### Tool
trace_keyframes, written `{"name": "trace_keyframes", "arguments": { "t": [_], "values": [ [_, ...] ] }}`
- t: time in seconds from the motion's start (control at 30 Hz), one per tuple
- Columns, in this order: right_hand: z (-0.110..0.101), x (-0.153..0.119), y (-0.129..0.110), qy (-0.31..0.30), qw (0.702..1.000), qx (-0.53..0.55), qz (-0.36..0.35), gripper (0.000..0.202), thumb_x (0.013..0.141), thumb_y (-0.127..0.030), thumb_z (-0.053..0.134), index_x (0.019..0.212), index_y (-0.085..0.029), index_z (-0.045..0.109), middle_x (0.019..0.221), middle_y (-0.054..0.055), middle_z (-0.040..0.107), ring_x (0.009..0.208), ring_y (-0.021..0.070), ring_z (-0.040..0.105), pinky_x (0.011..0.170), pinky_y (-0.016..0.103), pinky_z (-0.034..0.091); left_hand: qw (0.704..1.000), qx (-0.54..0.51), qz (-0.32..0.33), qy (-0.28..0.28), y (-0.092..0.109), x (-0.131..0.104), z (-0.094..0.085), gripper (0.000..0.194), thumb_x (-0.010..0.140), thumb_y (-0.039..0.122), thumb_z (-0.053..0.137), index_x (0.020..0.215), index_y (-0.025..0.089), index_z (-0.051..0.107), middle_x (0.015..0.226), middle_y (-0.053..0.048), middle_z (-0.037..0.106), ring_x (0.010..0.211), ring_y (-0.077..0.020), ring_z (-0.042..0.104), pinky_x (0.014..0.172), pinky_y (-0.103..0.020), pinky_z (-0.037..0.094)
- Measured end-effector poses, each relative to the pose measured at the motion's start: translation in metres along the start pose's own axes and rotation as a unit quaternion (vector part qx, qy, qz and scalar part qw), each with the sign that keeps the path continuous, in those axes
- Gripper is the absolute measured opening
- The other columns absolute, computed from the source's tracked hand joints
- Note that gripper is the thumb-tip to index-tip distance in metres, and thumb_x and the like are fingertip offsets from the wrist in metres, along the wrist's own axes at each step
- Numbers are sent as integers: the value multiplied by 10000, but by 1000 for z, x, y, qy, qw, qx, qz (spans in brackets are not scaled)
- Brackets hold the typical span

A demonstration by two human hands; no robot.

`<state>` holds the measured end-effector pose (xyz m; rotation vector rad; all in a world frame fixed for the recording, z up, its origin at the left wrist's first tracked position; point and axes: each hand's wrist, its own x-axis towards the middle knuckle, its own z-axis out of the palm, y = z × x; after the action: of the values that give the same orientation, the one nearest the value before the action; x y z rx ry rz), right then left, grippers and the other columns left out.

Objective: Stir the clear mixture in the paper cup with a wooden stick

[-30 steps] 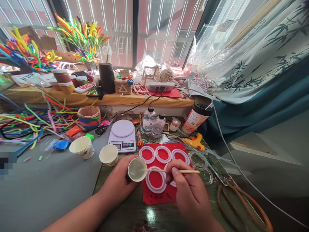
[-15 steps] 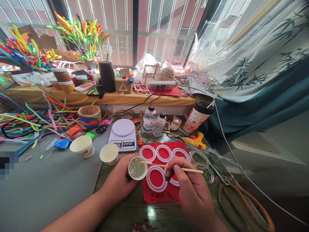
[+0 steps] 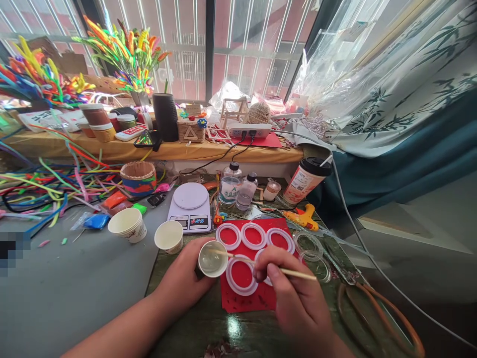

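Note:
A white paper cup [image 3: 212, 259] with clear liquid in it is gripped by my left hand [image 3: 186, 276], its mouth tipped toward me. Between the thumb and fingers of my right hand [image 3: 294, 291] is a thin wooden stick [image 3: 298, 273], whose far end dips into the cup. Under and beside my right hand lies a red sheet [image 3: 257, 304] bearing several white ring-shaped molds [image 3: 228, 288]; my hand partly hides one of them. Just left of the held cup stand another paper cup [image 3: 169, 237] and a stack of paper cups [image 3: 127, 224].
Behind the cups sits a white kitchen scale [image 3: 191, 199], with two clear bottles [image 3: 230, 186] to its right. A yellow glue gun [image 3: 306, 218], a lidded drink cup [image 3: 303, 181] and large scissors [image 3: 387, 311] line the right side. Colourful pipe cleaners [image 3: 40, 186] spread at left.
The stick and my right hand have shifted slightly, the stick's outer end now a little lower and further right. My left hand keeps the cup in about the same place.

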<state>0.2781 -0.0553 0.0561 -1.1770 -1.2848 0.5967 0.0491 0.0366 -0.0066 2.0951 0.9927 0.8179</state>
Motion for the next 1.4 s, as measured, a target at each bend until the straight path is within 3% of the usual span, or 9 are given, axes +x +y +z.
{"name": "trace_keyframes", "arguments": {
  "t": [0.23,0.57,0.67,1.0,1.1,1.23,1.33,1.4],
  "values": [
    [2,2,-1,-4,999,-2,39,301,1097,-271,575,863,-230,760,705,21,703,628,193,661,570,271,535,1000,-1,0,-2,2,1,-1,493,960,269,781,1446,254,701,1463,-137,793,1353,-356,762,1167,-540,639],
    [3,-1,-2,17,1000,-7,13,288,1129,-288,568,943,-250,785,773,25,738,687,198,681,627,276,558,1000,-2,6,7,1,2,0,513,927,220,780,1434,263,719,1457,-125,801,1349,-355,765,1151,-519,648],
    [3,0,-2,-11,1000,-5,22,291,1112,-276,582,894,-247,773,742,19,722,670,192,672,622,271,550,1000,1,7,4,1,2,0,504,937,222,774,1437,257,716,1440,-129,806,1327,-350,774,1147,-523,649],
    [4,1,-4,29,999,11,31,282,1107,-284,590,912,-238,788,763,33,743,674,201,698,613,281,569,1000,6,2,0,2,1,-1,498,931,223,794,1424,266,738,1456,-128,805,1349,-359,767,1144,-522,655],
    [4,1,-3,-7,999,3,44,293,1101,-298,599,873,-241,774,722,24,732,647,202,688,599,283,555,1000,3,2,7,1,1,0,506,933,225,790,1433,268,729,1455,-121,804,1346,-351,768,1149,-516,653],
    [3,2,-3,15,999,1,39,304,1117,-312,580,906,-244,788,755,30,750,684,202,705,625,277,572,1000,6,6,8,0,1,1,487,935,236,786,1418,274,731,1454,-114,805,1347,-351,769,1143,-516,659],
    [0,3,-3,-27,998,2,57,299,1110,-314,602,895,-243,797,732,25,742,664,195,701,600,265,560,1000,5,5,6,0,1,1,485,935,245,791,1415,265,726,1456,-120,803,1351,-355,768,1136,-521,661],
    [-2,2,-2,-12,997,-10,71,302,1123,-325,597,907,-242,792,741,23,735,664,191,690,591,260,551,1000,3,5,4,0,1,0,500,928,226,784,1422,268,722,1464,-117,800,1360,-355,764,1142,-527,658]
  ]
}}
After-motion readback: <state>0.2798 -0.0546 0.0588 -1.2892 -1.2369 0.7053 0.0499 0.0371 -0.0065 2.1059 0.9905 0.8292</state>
